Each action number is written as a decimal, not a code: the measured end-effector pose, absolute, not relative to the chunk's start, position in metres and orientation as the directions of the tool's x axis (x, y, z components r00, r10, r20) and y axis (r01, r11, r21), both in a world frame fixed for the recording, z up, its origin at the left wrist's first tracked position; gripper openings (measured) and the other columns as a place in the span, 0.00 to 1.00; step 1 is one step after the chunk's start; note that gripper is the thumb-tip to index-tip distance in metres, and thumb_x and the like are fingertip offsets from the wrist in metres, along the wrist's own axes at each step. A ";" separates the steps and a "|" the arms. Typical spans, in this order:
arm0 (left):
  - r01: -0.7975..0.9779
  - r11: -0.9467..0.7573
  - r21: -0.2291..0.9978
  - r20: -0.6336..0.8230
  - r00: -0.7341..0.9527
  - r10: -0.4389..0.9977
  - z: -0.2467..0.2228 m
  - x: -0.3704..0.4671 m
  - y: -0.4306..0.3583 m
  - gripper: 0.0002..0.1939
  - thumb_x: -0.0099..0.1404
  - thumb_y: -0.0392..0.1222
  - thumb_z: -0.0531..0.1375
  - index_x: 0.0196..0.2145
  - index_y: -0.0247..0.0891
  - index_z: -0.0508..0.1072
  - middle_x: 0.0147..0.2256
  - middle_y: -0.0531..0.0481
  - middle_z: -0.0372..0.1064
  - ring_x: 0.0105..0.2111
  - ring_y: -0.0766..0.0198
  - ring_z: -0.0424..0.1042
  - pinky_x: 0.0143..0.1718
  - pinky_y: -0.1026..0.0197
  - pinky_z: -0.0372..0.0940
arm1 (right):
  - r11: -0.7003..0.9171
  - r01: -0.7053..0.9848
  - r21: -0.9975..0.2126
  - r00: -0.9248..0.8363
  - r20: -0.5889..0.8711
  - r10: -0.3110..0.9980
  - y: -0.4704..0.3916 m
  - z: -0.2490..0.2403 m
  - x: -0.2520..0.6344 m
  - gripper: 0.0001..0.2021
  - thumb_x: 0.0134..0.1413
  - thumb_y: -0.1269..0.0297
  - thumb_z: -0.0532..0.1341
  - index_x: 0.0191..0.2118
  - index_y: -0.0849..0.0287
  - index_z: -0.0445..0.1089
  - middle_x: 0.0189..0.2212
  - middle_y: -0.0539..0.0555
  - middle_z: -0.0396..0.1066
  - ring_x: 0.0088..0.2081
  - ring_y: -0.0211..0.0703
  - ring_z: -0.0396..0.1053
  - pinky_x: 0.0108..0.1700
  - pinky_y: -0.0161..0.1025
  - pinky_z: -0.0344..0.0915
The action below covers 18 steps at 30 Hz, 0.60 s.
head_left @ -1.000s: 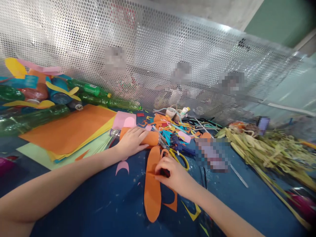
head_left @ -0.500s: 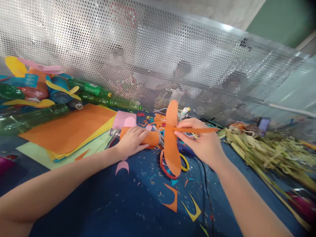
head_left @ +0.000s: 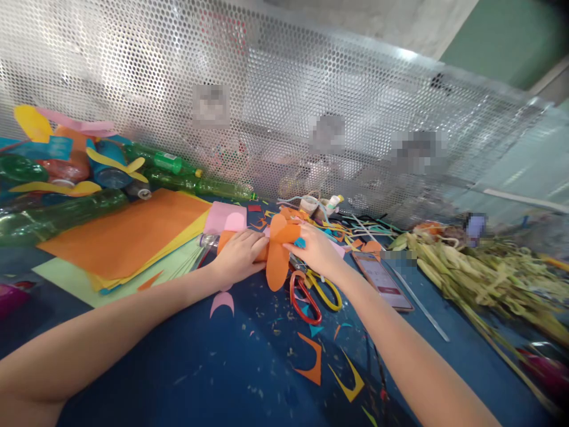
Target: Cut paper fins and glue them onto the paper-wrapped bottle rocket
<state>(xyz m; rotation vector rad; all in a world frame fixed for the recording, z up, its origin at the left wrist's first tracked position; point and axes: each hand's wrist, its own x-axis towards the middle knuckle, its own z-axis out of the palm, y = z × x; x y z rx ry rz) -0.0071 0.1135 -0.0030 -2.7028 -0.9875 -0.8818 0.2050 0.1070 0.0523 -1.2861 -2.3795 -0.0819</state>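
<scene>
My left hand (head_left: 240,255) lies over a small clear plastic bottle (head_left: 208,241) wrapped in orange paper, pressing it to the table. The bottle's neck points left, and pink paper pieces stick out from its wrap. With its fingertips my right hand (head_left: 313,246) pinches an orange paper propeller (head_left: 278,267) against the bottle's right end. One long blade hangs down across that end; whether the two are joined is hidden. Just below my right hand lie red-handled scissors (head_left: 306,299) and yellow-handled scissors (head_left: 329,293).
Coloured paper sheets (head_left: 128,231) are stacked at left, before green plastic bottles (head_left: 66,213) and paper-decorated bottles. A phone (head_left: 382,281) and a pale strip (head_left: 420,305) lie right of my hand. Dried husks (head_left: 480,273) cover the far right. A perforated metal panel (head_left: 284,89) stands behind.
My right hand has moved left with the orange paper propeller, bringing it against the bottle's end. The scissors and phone have come into fuller view. My left hand stays on the bottle.
</scene>
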 end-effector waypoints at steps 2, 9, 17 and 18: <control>0.627 -0.776 0.067 0.569 0.615 0.546 -0.004 -0.007 0.114 0.22 0.58 0.43 0.60 0.49 0.36 0.62 0.47 0.39 0.66 0.48 0.49 0.64 0.50 0.48 0.60 | 0.566 0.810 -0.152 -0.475 0.396 0.786 0.107 0.052 0.204 0.09 0.51 0.67 0.62 0.41 0.58 0.71 0.39 0.56 0.73 0.46 0.51 0.66 0.47 0.45 0.61; 0.639 -0.767 0.058 0.567 0.611 0.552 -0.004 -0.007 0.113 0.23 0.58 0.44 0.60 0.49 0.34 0.61 0.47 0.39 0.66 0.47 0.50 0.64 0.49 0.50 0.60 | 0.586 0.793 -0.166 -0.489 0.401 0.775 0.105 0.050 0.203 0.08 0.50 0.69 0.63 0.38 0.61 0.71 0.40 0.57 0.72 0.44 0.50 0.66 0.46 0.43 0.61; 0.661 -0.747 0.067 0.580 0.583 0.568 -0.003 -0.005 0.112 0.24 0.58 0.44 0.60 0.49 0.33 0.59 0.44 0.39 0.67 0.46 0.50 0.66 0.48 0.50 0.61 | 0.585 0.793 -0.171 -0.482 0.413 0.773 0.109 0.049 0.205 0.05 0.51 0.67 0.63 0.34 0.61 0.71 0.37 0.57 0.72 0.43 0.49 0.66 0.45 0.44 0.60; 0.664 -0.744 0.071 0.583 0.578 0.571 -0.003 -0.005 0.112 0.25 0.58 0.44 0.60 0.50 0.33 0.59 0.44 0.39 0.67 0.46 0.50 0.66 0.47 0.50 0.61 | 0.591 0.789 -0.170 -0.487 0.414 0.769 0.110 0.050 0.205 0.05 0.51 0.67 0.63 0.34 0.62 0.71 0.36 0.57 0.72 0.43 0.49 0.66 0.45 0.44 0.60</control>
